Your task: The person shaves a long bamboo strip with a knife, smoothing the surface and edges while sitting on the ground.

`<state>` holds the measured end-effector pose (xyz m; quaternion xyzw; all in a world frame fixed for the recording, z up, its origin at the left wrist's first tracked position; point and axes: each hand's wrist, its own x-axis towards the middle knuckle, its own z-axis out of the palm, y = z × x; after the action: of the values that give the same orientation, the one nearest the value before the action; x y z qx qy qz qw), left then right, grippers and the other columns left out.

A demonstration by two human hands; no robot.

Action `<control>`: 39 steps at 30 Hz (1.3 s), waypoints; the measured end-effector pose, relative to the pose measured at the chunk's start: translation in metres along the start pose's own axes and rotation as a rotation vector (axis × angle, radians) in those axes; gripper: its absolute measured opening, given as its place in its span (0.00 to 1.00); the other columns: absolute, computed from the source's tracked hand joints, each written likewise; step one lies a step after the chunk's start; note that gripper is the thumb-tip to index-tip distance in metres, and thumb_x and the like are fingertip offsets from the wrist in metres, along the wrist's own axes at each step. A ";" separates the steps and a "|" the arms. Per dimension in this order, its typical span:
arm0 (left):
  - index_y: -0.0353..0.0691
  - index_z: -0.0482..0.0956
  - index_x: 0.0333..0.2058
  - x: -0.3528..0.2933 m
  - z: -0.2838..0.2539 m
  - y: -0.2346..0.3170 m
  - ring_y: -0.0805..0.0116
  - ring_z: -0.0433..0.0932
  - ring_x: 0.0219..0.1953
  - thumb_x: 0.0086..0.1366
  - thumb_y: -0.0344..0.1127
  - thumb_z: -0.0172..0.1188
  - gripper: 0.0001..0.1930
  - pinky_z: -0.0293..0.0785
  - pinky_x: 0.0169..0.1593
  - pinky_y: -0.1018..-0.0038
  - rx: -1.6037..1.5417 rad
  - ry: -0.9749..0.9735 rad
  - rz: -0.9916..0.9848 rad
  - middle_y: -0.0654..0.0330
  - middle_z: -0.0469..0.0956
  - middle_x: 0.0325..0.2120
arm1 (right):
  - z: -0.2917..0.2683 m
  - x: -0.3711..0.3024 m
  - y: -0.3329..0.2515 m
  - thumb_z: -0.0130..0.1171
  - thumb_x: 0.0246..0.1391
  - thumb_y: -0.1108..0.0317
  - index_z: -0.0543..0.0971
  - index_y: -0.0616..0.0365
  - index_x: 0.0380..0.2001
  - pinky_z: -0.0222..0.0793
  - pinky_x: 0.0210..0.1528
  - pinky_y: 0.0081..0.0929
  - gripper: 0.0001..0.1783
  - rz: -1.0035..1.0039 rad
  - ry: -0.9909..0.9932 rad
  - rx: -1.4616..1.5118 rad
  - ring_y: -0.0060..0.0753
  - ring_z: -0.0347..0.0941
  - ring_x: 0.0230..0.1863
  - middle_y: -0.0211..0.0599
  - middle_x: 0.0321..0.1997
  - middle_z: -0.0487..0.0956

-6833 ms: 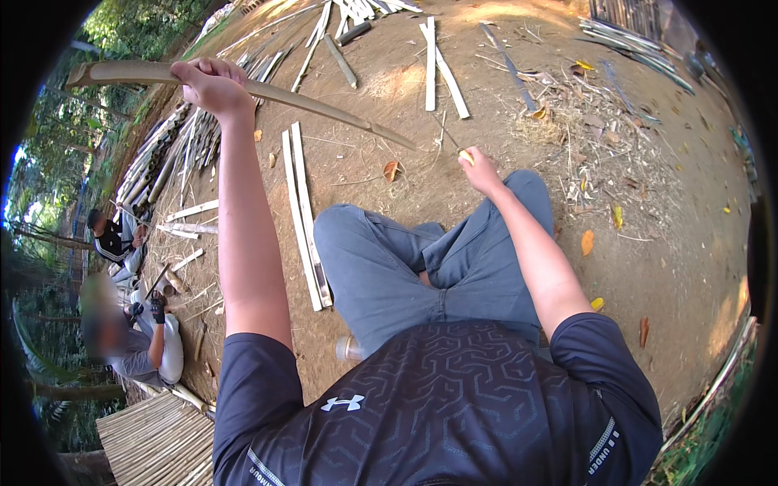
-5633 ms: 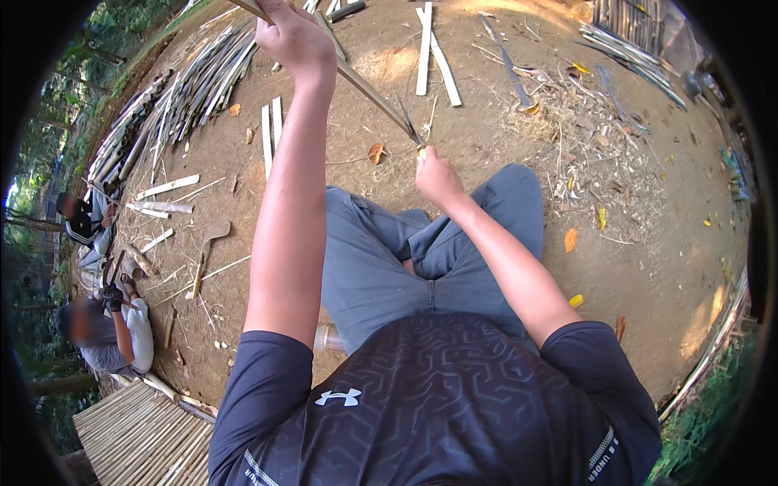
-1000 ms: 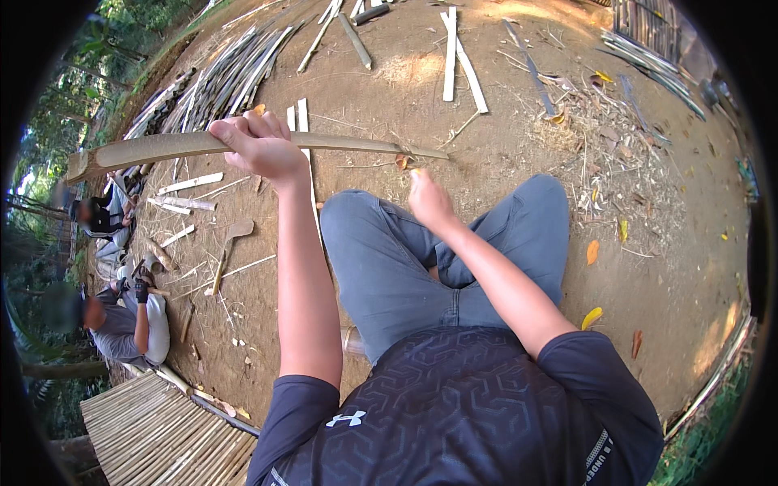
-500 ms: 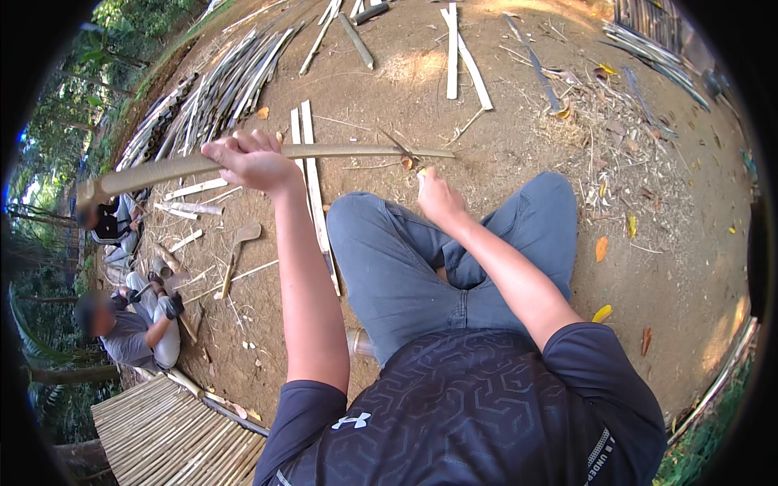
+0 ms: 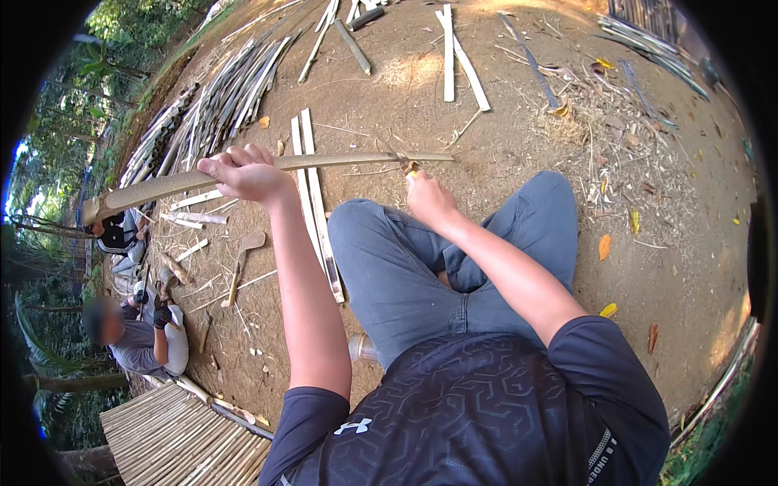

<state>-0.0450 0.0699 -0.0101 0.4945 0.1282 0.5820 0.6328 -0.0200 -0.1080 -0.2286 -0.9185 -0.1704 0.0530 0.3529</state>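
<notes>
My left hand (image 5: 247, 172) grips a long, tan split bamboo strip (image 5: 166, 187), its fingers curled round it from above. The strip lies nearly level across the view, with its thick end far left and its thin end in front of my knees. My right hand (image 5: 429, 199) is closed on the yellowish handle of a small knife (image 5: 412, 171). Its dark blade crosses the strip near the thin end and seems to touch it. The fingers hide most of the handle. I sit on the ground with bent legs.
Pale bamboo slats (image 5: 310, 194) lie beside my left knee, near a wooden-handled blade (image 5: 241, 263). A bamboo pile (image 5: 219, 97) is at the far left. Two people (image 5: 142, 332) sit at the left, near a slatted bamboo panel (image 5: 182, 433). Shavings (image 5: 604, 154) cover the ground at right.
My right hand has shifted slightly left with the knife. The bamboo strip has dipped a little, still in my left hand. At the left, the nearer person's arms have moved.
</notes>
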 end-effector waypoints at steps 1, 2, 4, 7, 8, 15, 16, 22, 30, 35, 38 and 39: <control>0.53 0.47 0.20 0.005 -0.012 0.003 0.81 0.43 0.11 0.75 0.63 0.35 0.28 0.36 0.17 0.75 0.025 0.011 0.027 0.75 0.46 0.10 | -0.016 -0.010 -0.028 0.37 0.71 0.56 0.71 0.67 0.42 0.77 0.32 0.52 0.21 -0.094 -0.085 0.014 0.56 0.83 0.33 0.58 0.29 0.82; 0.53 0.47 0.20 0.003 -0.015 0.004 0.81 0.43 0.11 0.75 0.63 0.35 0.28 0.36 0.17 0.75 0.041 0.007 0.032 0.75 0.46 0.10 | -0.028 -0.020 -0.038 0.37 0.71 0.56 0.71 0.67 0.42 0.77 0.34 0.53 0.22 -0.164 -0.159 0.022 0.57 0.83 0.35 0.58 0.31 0.83; 0.53 0.46 0.19 0.001 -0.007 0.003 0.81 0.43 0.11 0.75 0.63 0.34 0.28 0.36 0.17 0.75 0.047 0.032 -0.018 0.75 0.46 0.10 | -0.014 -0.005 -0.004 0.37 0.71 0.57 0.71 0.67 0.42 0.77 0.36 0.54 0.22 -0.023 -0.108 0.004 0.57 0.83 0.36 0.59 0.32 0.82; 0.53 0.46 0.18 -0.001 0.003 -0.001 0.80 0.43 0.11 0.76 0.62 0.34 0.29 0.36 0.16 0.75 0.022 0.029 -0.009 0.75 0.45 0.10 | 0.002 0.010 0.012 0.36 0.72 0.56 0.71 0.67 0.44 0.78 0.34 0.51 0.22 0.117 -0.220 0.118 0.56 0.83 0.35 0.58 0.31 0.82; 0.53 0.47 0.18 0.005 -0.010 0.004 0.80 0.43 0.11 0.76 0.62 0.34 0.29 0.36 0.16 0.75 0.032 0.033 0.027 0.75 0.46 0.10 | -0.010 -0.002 -0.020 0.36 0.72 0.56 0.71 0.67 0.44 0.78 0.33 0.50 0.23 -0.045 -0.200 0.047 0.56 0.83 0.35 0.57 0.31 0.82; 0.53 0.48 0.19 0.008 -0.014 0.005 0.80 0.44 0.11 0.75 0.63 0.38 0.29 0.38 0.17 0.76 0.040 0.071 0.019 0.75 0.47 0.11 | -0.015 -0.006 -0.035 0.40 0.71 0.54 0.71 0.66 0.40 0.77 0.25 0.50 0.22 -0.088 -0.126 0.002 0.52 0.83 0.27 0.51 0.25 0.83; 0.53 0.48 0.19 0.005 -0.015 0.006 0.80 0.44 0.12 0.74 0.63 0.38 0.29 0.39 0.17 0.76 0.041 0.052 0.027 0.75 0.47 0.11 | -0.010 -0.009 -0.031 0.39 0.71 0.54 0.71 0.65 0.41 0.77 0.26 0.50 0.22 -0.271 -0.009 -0.091 0.51 0.83 0.28 0.52 0.26 0.83; 0.53 0.49 0.21 0.007 -0.014 0.000 0.80 0.43 0.11 0.74 0.64 0.39 0.28 0.36 0.17 0.76 -0.001 0.037 0.025 0.74 0.48 0.11 | 0.001 0.002 -0.019 0.40 0.71 0.54 0.71 0.65 0.39 0.76 0.24 0.49 0.22 -0.204 0.005 -0.072 0.53 0.82 0.25 0.51 0.23 0.82; 0.52 0.51 0.20 0.010 -0.029 0.006 0.81 0.45 0.11 0.75 0.61 0.38 0.27 0.37 0.14 0.77 0.022 0.073 0.032 0.76 0.49 0.10 | -0.017 -0.011 -0.047 0.38 0.71 0.54 0.70 0.66 0.42 0.77 0.27 0.49 0.23 -0.256 -0.105 -0.086 0.56 0.83 0.29 0.52 0.24 0.82; 0.53 0.49 0.18 0.007 -0.005 -0.009 0.82 0.45 0.11 0.75 0.60 0.40 0.28 0.40 0.14 0.77 -0.061 -0.003 -0.003 0.76 0.47 0.11 | 0.016 0.019 0.020 0.41 0.70 0.54 0.69 0.62 0.43 0.76 0.24 0.51 0.20 -0.110 0.091 -0.194 0.56 0.82 0.25 0.53 0.21 0.81; 0.53 0.49 0.18 0.013 -0.012 -0.008 0.82 0.45 0.11 0.75 0.59 0.42 0.28 0.40 0.15 0.77 -0.092 -0.013 0.048 0.76 0.47 0.11 | -0.004 -0.001 -0.010 0.40 0.70 0.53 0.69 0.63 0.44 0.75 0.25 0.53 0.21 -0.206 -0.027 -0.148 0.59 0.82 0.28 0.56 0.24 0.82; 0.53 0.49 0.18 0.010 -0.006 -0.010 0.82 0.46 0.11 0.75 0.59 0.43 0.28 0.40 0.15 0.77 -0.112 -0.035 0.053 0.76 0.47 0.11 | 0.005 0.002 0.009 0.40 0.70 0.53 0.69 0.63 0.44 0.76 0.26 0.54 0.21 -0.138 0.003 -0.171 0.60 0.82 0.29 0.57 0.24 0.82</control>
<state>-0.0401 0.0835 -0.0168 0.4714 0.0714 0.5960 0.6461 -0.0171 -0.1105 -0.2378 -0.9314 -0.2364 0.0124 0.2765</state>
